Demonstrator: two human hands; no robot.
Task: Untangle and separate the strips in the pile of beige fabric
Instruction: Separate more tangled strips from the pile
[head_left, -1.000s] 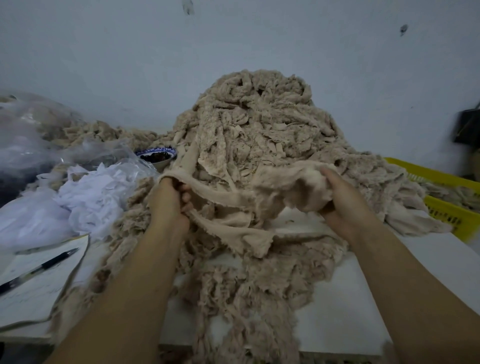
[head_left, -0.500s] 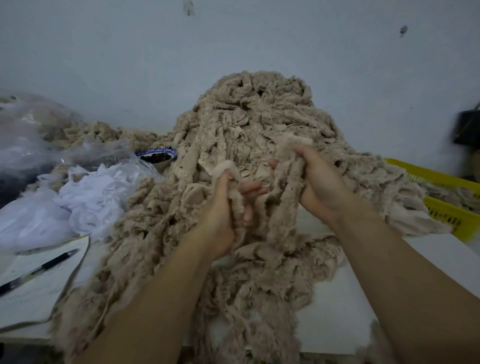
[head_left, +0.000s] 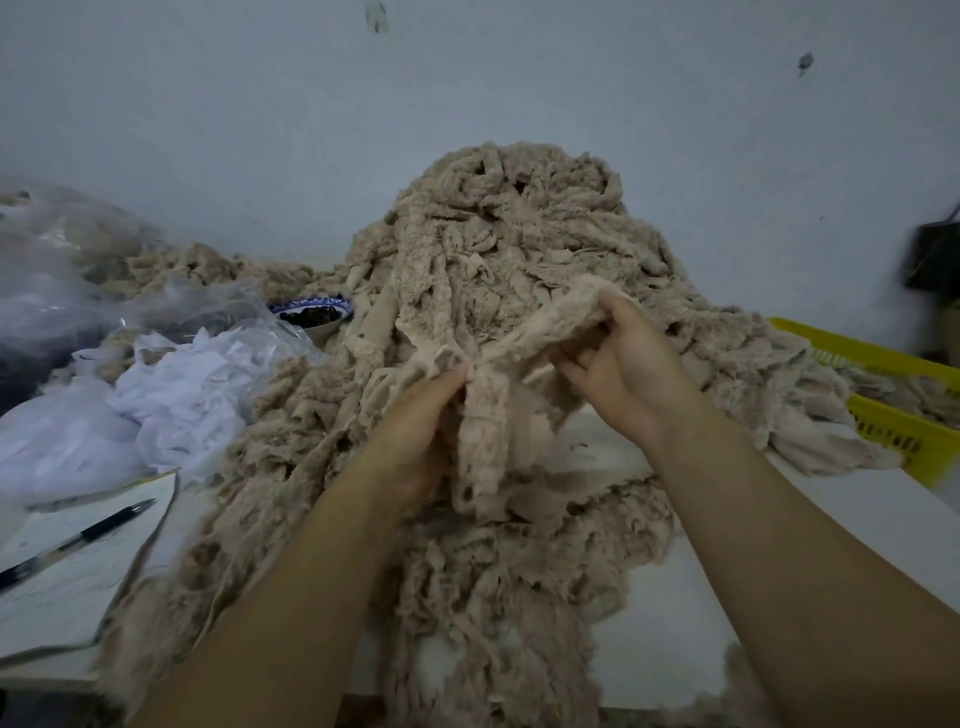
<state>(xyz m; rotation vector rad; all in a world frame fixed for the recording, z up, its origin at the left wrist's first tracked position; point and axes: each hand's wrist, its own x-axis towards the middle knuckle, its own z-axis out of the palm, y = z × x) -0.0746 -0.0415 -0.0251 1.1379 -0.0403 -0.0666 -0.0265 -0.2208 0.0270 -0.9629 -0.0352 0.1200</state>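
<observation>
Beige fabric pile heaps high mid-table against the pale wall, spilling toward the person over the white tabletop. One fuzzy beige strip is lifted in front of it. The left hand grips it with curled fingers and the right hand pinches its upper end. Between the hands it slants up to the right; below the left hand its length hangs straight down. A yellow plastic basket sits at the right.

A single head-worn wide-angle camera looks forward and down across the table toward the wall at 12 o'clock. The pile of beige fabric fills the centre at close range. Both forearms enter from 6 o'clock. The edge at 3 o'clock is blurred, so the framing there is uncertain.
</observation>
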